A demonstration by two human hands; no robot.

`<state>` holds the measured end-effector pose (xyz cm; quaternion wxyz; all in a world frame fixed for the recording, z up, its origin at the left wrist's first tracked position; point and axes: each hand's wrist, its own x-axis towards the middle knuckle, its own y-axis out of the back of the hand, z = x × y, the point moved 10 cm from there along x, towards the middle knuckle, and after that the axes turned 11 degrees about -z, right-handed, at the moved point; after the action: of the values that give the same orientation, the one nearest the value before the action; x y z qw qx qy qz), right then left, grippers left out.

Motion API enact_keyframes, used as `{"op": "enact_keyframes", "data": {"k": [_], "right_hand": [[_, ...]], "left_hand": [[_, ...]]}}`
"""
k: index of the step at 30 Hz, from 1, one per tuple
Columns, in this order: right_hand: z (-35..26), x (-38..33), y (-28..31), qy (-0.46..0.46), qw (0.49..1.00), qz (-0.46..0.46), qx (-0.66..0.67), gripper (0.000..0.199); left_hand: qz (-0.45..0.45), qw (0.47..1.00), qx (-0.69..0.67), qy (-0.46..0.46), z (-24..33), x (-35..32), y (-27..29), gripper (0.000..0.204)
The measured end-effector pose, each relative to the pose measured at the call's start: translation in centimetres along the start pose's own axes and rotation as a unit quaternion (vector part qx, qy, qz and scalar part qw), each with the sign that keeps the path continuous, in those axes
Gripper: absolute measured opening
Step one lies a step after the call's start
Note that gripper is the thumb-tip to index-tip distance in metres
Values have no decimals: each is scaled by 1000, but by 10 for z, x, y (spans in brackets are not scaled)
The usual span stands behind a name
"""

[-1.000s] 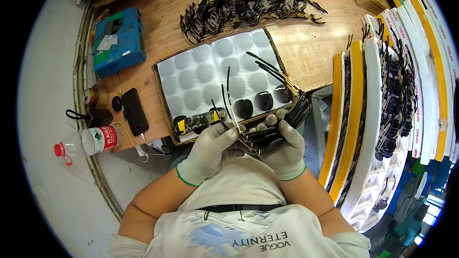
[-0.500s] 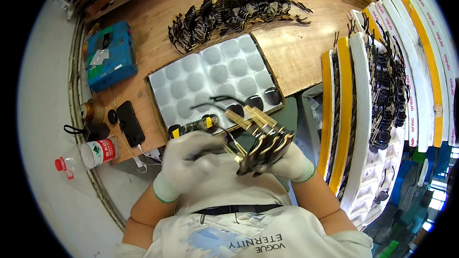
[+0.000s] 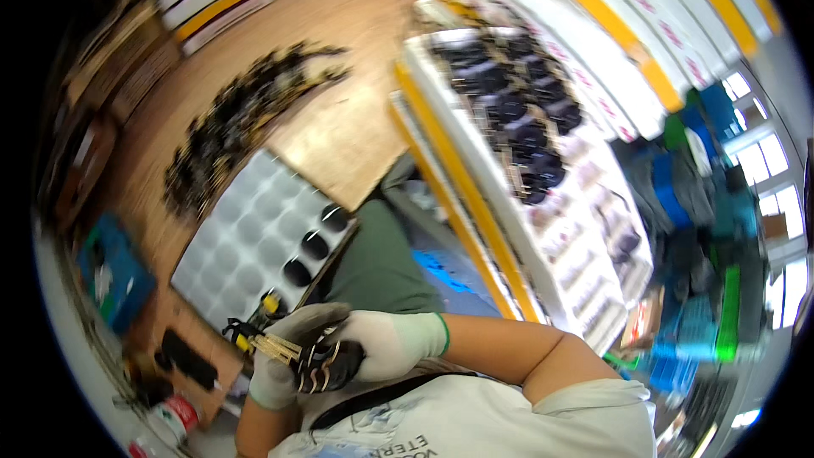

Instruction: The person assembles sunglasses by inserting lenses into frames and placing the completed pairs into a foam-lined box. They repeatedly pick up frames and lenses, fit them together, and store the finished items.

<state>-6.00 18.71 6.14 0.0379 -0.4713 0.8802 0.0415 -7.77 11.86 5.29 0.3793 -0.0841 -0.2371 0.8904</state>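
In the lower middle, my two white-gloved hands come together around a bundle of folded eyeglass frames (image 3: 326, 366), dark with gold temples. My right hand (image 3: 386, 345) closes on the dark front end of the bundle. On the other side, my left hand (image 3: 273, 380) lies against the gold temples, its grey-palmed fingers curled over the top. Just beyond them, at the near edge of a grey-white tray (image 3: 229, 242) with round hollows, is a dark tool with yellow patches (image 3: 271, 303). Several dark round lenses (image 3: 315, 245) rest along the tray's right side.
A long heap of eyeglass frames (image 3: 242, 110) lies on the wooden table (image 3: 339, 140). To the right stand stacked foam trays (image 3: 475, 195), the top one loaded with sunglasses (image 3: 517, 110). A blue box (image 3: 114, 271), a black phone (image 3: 188, 358) and a bottle (image 3: 176, 416) are at left.
The view has swung to the right, so the tray and table now sit further left. My left hand, blurred beside the bundle before, is now up against it. My right hand keeps its hold.
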Motion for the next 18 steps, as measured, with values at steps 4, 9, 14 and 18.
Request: {"op": "enact_keyframes", "data": {"k": [4,9,14,18], "right_hand": [[-49,-79,47,44,954,150,-256,38],[-114,-243,96,6,737,340,-585,29],[-78,-375,166,-153,598,354,-702,26],[-38,-414,221,-177,598,306,-719,36]], "left_hand": [[1,999,-12,-34,-13,9,5,97],[-87,996,-8,-1,-39,48,-33,77],[-69,992,-16,102,-91,55,-47,76],[-90,982,6,164,-119,64,-56,75]]}}
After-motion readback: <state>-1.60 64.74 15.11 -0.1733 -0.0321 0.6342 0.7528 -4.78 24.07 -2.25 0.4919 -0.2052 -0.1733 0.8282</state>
